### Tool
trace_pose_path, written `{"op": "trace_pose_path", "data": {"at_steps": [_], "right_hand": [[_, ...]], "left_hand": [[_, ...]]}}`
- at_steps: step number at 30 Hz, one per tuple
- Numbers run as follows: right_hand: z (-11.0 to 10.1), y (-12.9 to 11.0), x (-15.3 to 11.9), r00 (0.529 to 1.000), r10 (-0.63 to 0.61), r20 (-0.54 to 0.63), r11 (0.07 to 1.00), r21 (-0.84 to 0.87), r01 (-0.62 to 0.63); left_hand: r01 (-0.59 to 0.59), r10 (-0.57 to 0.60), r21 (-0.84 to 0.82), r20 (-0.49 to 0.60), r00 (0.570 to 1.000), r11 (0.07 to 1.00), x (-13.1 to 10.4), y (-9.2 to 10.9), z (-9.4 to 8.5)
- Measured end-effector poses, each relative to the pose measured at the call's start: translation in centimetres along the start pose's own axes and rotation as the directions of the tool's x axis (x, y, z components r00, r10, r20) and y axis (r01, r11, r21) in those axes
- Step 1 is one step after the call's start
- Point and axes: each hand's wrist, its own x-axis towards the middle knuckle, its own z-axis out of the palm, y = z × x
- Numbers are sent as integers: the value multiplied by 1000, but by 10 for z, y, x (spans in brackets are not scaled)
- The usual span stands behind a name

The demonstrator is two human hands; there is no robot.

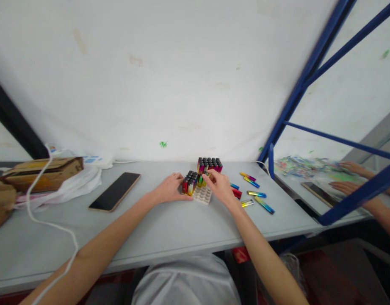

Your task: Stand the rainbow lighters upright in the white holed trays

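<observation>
A white tray (202, 195) with rows of round-edged slots lies on the table in front of me. Its left part is filled with upright, shiny coloured lighters (190, 183) with black tops, while bare slots show at its right. My left hand (172, 187) grips the tray's left side, thumb at the near corner and fingers behind. Above the tray, my right hand (217, 185) pinches a lighter at the edge of the filled rows; its fingers partly hide it. Just behind stands a block of upright lighters (210, 164), packed close together.
Several loose lighters (264, 205) lie to the right, some partly behind my right hand. A phone (115, 191) rests at the left, near cardboard boxes (51, 173), plastic wrap and a white cable (66, 228). A blue metal frame (279, 118) divides off another person's hands (349, 186) at right.
</observation>
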Motion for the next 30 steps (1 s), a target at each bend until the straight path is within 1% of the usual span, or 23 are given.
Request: {"op": "trace_pose_path", "data": {"at_steps": [6,17,22,24,26,28,30], "right_hand": [[0,2,-2,998,-21,67,996,88,15],[2,-2,-3,992,-16,127,994,105,3],[1,-2,-2,995,-33,99,993,113,22],[-6,-1,0,997,-42,65,995,95,36],[-19,5,3,999,-25,22,999,38,24],[-40,18,7,999,25,-28,998,-56,-27],[-64,39,9,994,81,-75,980,-176,-93]], "left_hand": [[-2,2,-13,-16,1000,1000,-1,-1,1],[-4,3,-25,-20,1000,1000,0,-1,2],[1,-1,-5,-7,1000,1000,0,-2,2],[5,-5,-5,1,1000,1000,0,-2,1],[7,-7,-9,6,1000,1000,1,-2,1],[4,-4,-7,5,1000,1000,1,-2,1],[2,-2,-2,5,1000,1000,1,-1,0]]}}
